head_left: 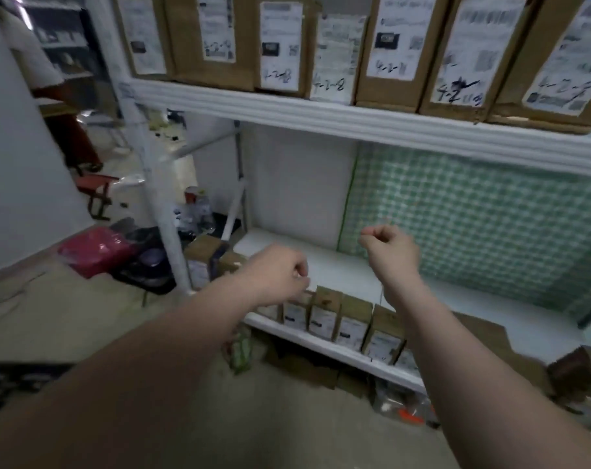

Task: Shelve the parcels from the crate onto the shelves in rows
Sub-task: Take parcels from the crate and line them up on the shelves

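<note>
Two bare forearms reach toward the lower shelf (321, 262) of a white rack, where a row of small parcels (351, 328) stands upright along the front edge, brown cartons with white labels facing outward.

The left hand (280, 272) hangs over the left end of that row, knuckles up and fingers curled down and inward. Its fingertips sit just above the tops of the leftmost parcels, and blur hides whether they touch or pinch one.

The right hand (388, 247) is raised higher and deeper over the bare shelf board, curled into a loose fist with nothing visibly inside it. It is apart from the parcels, which lie below and in front of its wrist.

Behind the right hand, a green checked sheet (473, 225) covers the back of the bay. Overhead, the upper shelf (355, 123) carries a tight row of large cartons (216, 38) with printed labels and handwritten numbers.

To the left, beyond the rack's white post (159, 204), a loose carton (204, 252) sits on the floor near a red bag (94, 248) and other clutter too blurred to make out.
</note>
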`<state>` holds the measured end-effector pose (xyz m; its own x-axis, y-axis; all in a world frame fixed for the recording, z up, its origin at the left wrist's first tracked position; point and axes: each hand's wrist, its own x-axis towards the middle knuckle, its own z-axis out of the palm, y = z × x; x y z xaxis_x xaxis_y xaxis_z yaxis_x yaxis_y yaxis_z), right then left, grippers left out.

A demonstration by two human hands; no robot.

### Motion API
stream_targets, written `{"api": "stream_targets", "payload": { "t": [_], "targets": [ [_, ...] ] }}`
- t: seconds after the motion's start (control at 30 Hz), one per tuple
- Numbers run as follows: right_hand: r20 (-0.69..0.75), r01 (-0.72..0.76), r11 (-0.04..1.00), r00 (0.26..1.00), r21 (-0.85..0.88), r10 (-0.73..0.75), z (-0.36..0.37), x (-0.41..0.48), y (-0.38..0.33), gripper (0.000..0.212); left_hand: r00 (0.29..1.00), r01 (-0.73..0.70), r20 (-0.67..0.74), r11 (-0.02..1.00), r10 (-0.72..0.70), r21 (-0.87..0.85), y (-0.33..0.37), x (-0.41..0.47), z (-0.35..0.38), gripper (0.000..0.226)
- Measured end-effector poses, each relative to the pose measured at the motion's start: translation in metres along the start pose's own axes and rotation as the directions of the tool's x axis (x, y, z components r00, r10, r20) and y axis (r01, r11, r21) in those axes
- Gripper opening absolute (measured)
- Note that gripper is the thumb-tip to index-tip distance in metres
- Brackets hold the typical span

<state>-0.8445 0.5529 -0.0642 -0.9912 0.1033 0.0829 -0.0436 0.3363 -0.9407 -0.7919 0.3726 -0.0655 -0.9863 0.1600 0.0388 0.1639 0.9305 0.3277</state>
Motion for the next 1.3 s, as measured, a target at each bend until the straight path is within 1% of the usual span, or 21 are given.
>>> {"api": "stream_targets", "payload": {
  "t": [0.1, 0.17, 0.27, 0.37, 0.43, 0.53, 0.6, 0.7, 0.77, 0.8, 0.87, 0.97, 1.07, 1.13, 1.2, 1.3],
  "targets": [
    [0.23, -0.049, 0.998, 0.972, -0.035, 0.055, 0.089, -0.058, 0.005, 0.016, 0.988, 0.144, 0.067, 0.987, -0.14, -0.068, -0.077, -0.08, 0.004, 0.014],
    [0.393, -0.065, 0.997, 0.916, -0.046, 0.078, 0.148, -0.102, 0.003, 0.018, 0.969, 0.244, 0.056, 0.968, -0.241, -0.055, -0.126, -0.139, 0.004, 0.019],
    [0.609, -0.088, 0.988, 0.78, -0.127, 0.147, 0.227, -0.165, 0.003, 0.022, 0.905, 0.422, 0.055, 0.907, -0.421, -0.001, -0.196, -0.226, 0.009, 0.022],
    [0.734, -0.075, 0.976, 0.648, -0.205, 0.204, 0.289, -0.217, 0.004, 0.016, 0.814, 0.58, 0.042, 0.815, -0.579, -0.006, -0.252, -0.307, 0.012, 0.016],
    [0.782, -0.064, 0.966, 0.574, -0.252, 0.242, 0.323, -0.243, 0.003, 0.015, 0.757, 0.653, 0.03, 0.757, -0.653, -0.024, -0.279, -0.352, 0.014, 0.016],
    [0.82, -0.031, 0.948, 0.493, -0.317, 0.29, 0.372, -0.272, 0.006, 0.016, 0.645, 0.763, 0.018, 0.643, -0.764, -0.066, -0.312, -0.405, 0.021, 0.02],
    [0.832, -0.008, 0.932, 0.447, -0.363, 0.328, 0.398, -0.287, 0.012, 0.015, 0.565, 0.822, 0.044, 0.558, -0.824, -0.113, -0.334, -0.433, 0.031, 0.02],
    [0.841, -0.026, 0.911, 0.373, -0.412, 0.391, 0.434, -0.301, 0.024, 0.008, 0.48, 0.873, 0.1, 0.463, -0.871, -0.154, -0.364, -0.461, 0.046, 0.014],
    [0.842, -0.027, 0.899, 0.34, -0.436, 0.419, 0.462, -0.303, 0.03, 0.01, 0.434, 0.895, 0.115, 0.413, -0.894, -0.169, -0.386, -0.471, 0.052, 0.008],
    [0.838, -0.028, 0.892, 0.332, -0.451, 0.434, 0.478, -0.303, 0.034, 0.01, 0.412, 0.904, 0.119, 0.389, -0.903, -0.175, -0.397, -0.475, 0.054, 0.01],
    [0.823, -0.05, 0.877, 0.324, -0.478, 0.467, 0.51, -0.302, 0.043, 0.007, 0.378, 0.92, 0.147, 0.352, -0.914, -0.174, -0.421, -0.482, 0.058, 0.014],
    [0.803, -0.098, 0.849, 0.287, -0.519, 0.523, 0.562, -0.3, 0.056, 0.011, 0.341, 0.938, 0.211, 0.316, -0.916, -0.144, -0.462, -0.488, 0.062, 0.019],
    [0.776, -0.095, 0.813, 0.254, -0.574, 0.577, 0.606, -0.293, 0.067, 0.012, 0.284, 0.958, 0.278, 0.261, -0.918, -0.116, -0.506, -0.484, 0.062, 0.024],
    [0.766, -0.098, 0.798, 0.231, -0.595, 0.6, 0.632, -0.286, 0.076, 0.011, 0.272, 0.961, 0.282, 0.245, -0.92, -0.128, -0.533, -0.475, 0.065, 0.026],
    [0.753, -0.076, 0.783, 0.23, -0.618, 0.617, 0.657, -0.278, 0.086, 0.011, 0.271, 0.96, 0.295, 0.237, -0.916, -0.146, -0.555, -0.464, 0.072, 0.029],
    [0.723, -0.119, 0.756, 0.227, -0.644, 0.652, 0.683, -0.27, 0.102, 0.009, 0.265, 0.961, 0.356, 0.215, -0.896, -0.172, -0.581, -0.45, 0.093, 0.038]
  ]
}}
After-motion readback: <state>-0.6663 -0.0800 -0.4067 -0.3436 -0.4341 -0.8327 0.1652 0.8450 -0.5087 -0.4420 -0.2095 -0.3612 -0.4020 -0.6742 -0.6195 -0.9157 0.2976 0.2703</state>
